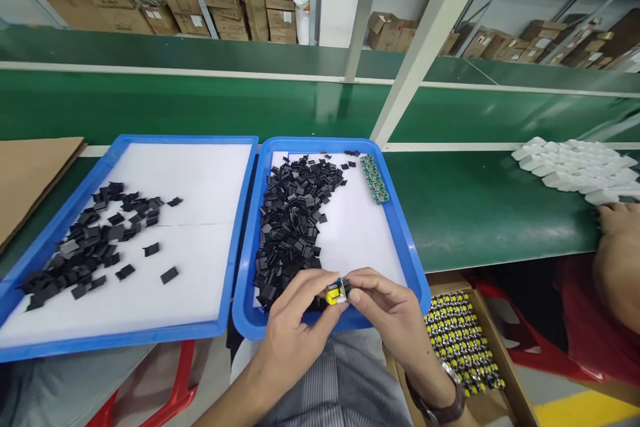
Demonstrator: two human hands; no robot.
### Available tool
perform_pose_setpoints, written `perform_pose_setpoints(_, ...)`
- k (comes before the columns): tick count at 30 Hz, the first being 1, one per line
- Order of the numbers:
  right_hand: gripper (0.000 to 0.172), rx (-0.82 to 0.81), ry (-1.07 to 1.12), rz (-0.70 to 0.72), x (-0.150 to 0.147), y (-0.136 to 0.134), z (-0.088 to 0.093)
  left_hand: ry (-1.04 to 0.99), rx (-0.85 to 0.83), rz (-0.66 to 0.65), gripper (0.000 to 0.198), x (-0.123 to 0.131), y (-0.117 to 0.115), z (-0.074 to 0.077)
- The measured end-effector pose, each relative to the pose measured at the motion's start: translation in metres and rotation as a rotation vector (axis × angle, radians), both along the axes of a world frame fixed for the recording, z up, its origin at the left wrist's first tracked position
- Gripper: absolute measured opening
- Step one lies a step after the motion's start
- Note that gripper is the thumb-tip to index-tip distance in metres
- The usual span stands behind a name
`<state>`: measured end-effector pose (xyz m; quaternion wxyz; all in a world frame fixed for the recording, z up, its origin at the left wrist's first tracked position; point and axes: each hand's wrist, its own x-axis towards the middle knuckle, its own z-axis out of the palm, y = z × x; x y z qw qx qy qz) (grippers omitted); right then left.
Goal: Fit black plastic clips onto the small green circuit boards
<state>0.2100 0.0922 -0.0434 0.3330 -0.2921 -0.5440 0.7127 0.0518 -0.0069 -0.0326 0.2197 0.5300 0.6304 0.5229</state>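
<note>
Just above the near edge of the right-hand blue tray (415, 260), my hands meet at the fingertips. My left hand (300, 327) is closed, pinching a small circuit board with a yellow component (334, 294). From the other side my right hand (387, 307), with a watch on its wrist, is closed at the board's right edge. A small black piece (348, 285) shows at its fingertips; the fingers partly cover it. Many black plastic pieces (295, 213) are heaped in the tray's left half. A panel of green circuit boards (374, 179) lies at its upper right.
A second blue tray (237, 227) with scattered black pieces (90, 247) stands left. Rows of yellow-topped assemblies (463, 340) fill a cardboard box (493, 307) at lower right. White housings (580, 167) lie on the green bench near another person's hand (620, 227). A slanted metal post (430, 47) rises behind.
</note>
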Motion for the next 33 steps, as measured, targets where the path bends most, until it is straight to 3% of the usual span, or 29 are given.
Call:
perform_pose_setpoints(8, 0.038, 0.219, -0.027, 0.029, 0.002, -0.017, -0.001, 0.142, 0.112, 0.084, 0.038, 0.008, 0.0, -0.006)
perform_pose_setpoints(13, 0.037, 0.409, -0.138, 0.062, -0.002, -0.015, 0.004, 0.173, 0.126, 0.098, 0.041, 0.008, -0.002, -0.014)
perform_pose_setpoints(18, 0.033, 0.409, -0.125, 0.076, -0.006, -0.019, 0.006, 0.178, 0.118, 0.093, 0.036, 0.007, -0.001, -0.017)
perform_pose_setpoints(21, 0.028, 0.482, -0.167, -0.004, -0.002, -0.013, 0.004, 0.226, 0.129, 0.062, 0.037, 0.009, 0.0, -0.017)
perform_pose_setpoints(24, 0.013, 0.642, -0.377, -0.243, 0.015, 0.027, -0.006, 0.336, 0.109, 0.048, 0.051, 0.008, 0.0, -0.014)
perform_pose_setpoints(27, 0.029, 0.719, -0.602, -0.47, 0.046, 0.104, -0.017, 0.393, 0.113, 0.062, 0.053, 0.002, 0.0, -0.012)
perform_pose_setpoints(29, 0.034, 0.746, -0.677, -0.511, 0.069, 0.16, -0.021, 0.409, 0.136, 0.062, 0.047, -0.004, -0.001, -0.013)
perform_pose_setpoints(30, 0.026, 0.762, -0.709, -0.518, 0.079, 0.185, -0.021, 0.418, 0.147, 0.058, 0.044, -0.007, -0.001, -0.014)
perform_pose_setpoints(33, 0.028, 0.843, -0.78, -0.517, 0.099, 0.239, -0.013, 0.441, 0.159, 0.048, 0.038, -0.015, -0.003, -0.018)
